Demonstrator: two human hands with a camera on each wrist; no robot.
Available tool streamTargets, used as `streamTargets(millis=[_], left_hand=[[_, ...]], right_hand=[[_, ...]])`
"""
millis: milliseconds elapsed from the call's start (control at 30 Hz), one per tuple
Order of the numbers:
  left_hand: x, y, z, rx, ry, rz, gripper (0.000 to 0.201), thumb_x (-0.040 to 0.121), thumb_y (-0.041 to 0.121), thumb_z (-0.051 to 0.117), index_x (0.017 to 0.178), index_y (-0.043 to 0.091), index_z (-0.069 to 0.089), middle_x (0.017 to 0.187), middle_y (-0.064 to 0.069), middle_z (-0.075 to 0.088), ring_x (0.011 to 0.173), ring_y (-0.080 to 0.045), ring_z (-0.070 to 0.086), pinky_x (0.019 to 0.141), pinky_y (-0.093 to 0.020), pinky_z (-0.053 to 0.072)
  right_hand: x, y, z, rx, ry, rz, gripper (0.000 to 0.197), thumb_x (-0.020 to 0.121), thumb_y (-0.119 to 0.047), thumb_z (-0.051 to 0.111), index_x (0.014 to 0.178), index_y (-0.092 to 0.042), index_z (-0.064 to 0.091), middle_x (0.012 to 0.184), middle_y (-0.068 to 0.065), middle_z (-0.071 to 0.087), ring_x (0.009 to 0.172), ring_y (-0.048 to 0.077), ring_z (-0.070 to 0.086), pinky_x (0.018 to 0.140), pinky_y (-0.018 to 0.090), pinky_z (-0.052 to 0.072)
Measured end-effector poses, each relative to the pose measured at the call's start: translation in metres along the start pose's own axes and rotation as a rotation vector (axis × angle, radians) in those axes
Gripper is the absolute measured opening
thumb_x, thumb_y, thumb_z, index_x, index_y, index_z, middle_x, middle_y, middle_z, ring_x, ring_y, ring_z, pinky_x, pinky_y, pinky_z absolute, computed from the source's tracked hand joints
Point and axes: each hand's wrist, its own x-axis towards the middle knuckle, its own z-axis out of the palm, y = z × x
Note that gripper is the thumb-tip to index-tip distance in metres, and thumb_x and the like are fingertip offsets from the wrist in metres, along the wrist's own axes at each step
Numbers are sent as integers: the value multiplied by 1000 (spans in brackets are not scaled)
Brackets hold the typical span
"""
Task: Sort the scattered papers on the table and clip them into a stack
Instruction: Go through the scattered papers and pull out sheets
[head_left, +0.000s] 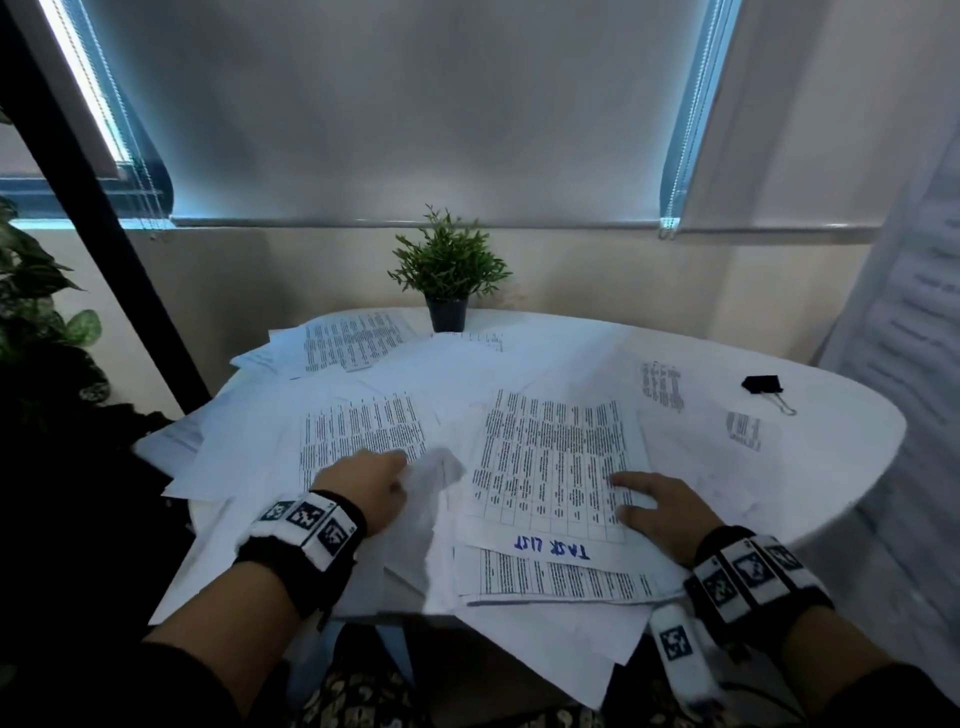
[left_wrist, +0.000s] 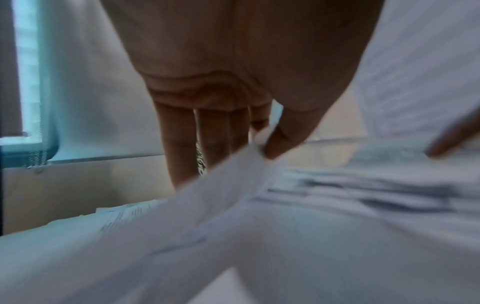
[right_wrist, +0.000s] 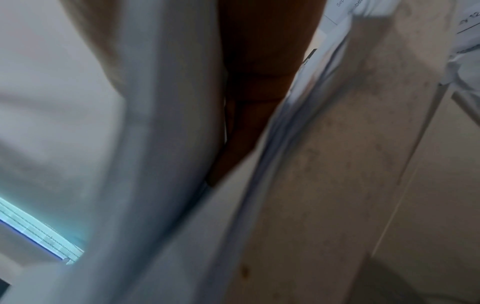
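Fingers (left_wrist: 280, 142) of the left hand (head_left: 363, 486) pinch one sheet (head_left: 431, 499); the right hand (head_left: 657, 506) lies flat, fingers straight, on the "TASK LIST" page (head_left: 556, 467). One binder clip (head_left: 763, 385) sits well apart on the white tabletop (head_left: 831, 441) among many scattered papers (head_left: 353, 338).

Both wrist views are blurred; printed text on the papers (head_left: 556, 457) is unreadable.

We see a dim room; cool daylight leaks past both sides of the roller blind (head_left: 415, 104). Left of the blind, shadow is deep — straight lines bow at the frame edges. Both wrist views are motion-blurred and soft.
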Motion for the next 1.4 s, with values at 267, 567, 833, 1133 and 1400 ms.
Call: streamTargets(millis=[267,567,833,1133,1400], left_hand=[[-26,85,-42,-84,194,299,57,90,-7,40,134,30,38,120,-3,63,88,-22,61,76,-33,49],[-31,142,-1,-59,-32,580,29,97,32,46,126,29,48,119,-3,62,106,-27,60,82,-38,46],[2,77,13,-805,34,-31,34,92,39,56,119,18,51,130,-12,46,109,-24,56,91,-29,44],[3,49,23,-147,-162,-151,47,94,45,46,130,15,44,134,-8,45,123,-27,47,96,-36,42],[5,64,26,16,-155,-207,69,80,65,57,128,16,48,129,-5,43,122,-25,45,92,-36,41]], right_hand=[[-1,-6,-5,243,49,49,33,88,-12,61,120,-17,62,129,9,58,117,23,54,105,36,39],[-12,-20,-14,734,78,102,15,82,-3,63,96,-1,66,106,22,67,76,25,66,71,31,56],[-13,-4,-16,571,175,8,30,83,12,58,105,-9,60,105,11,63,82,14,61,64,15,52],[-26,40,-70,475,561,163,39,84,7,57,121,-5,58,118,17,61,99,24,54,86,32,44],[-31,69,-50,528,548,274,31,84,6,58,112,-6,62,108,16,64,92,26,57,89,39,46]])
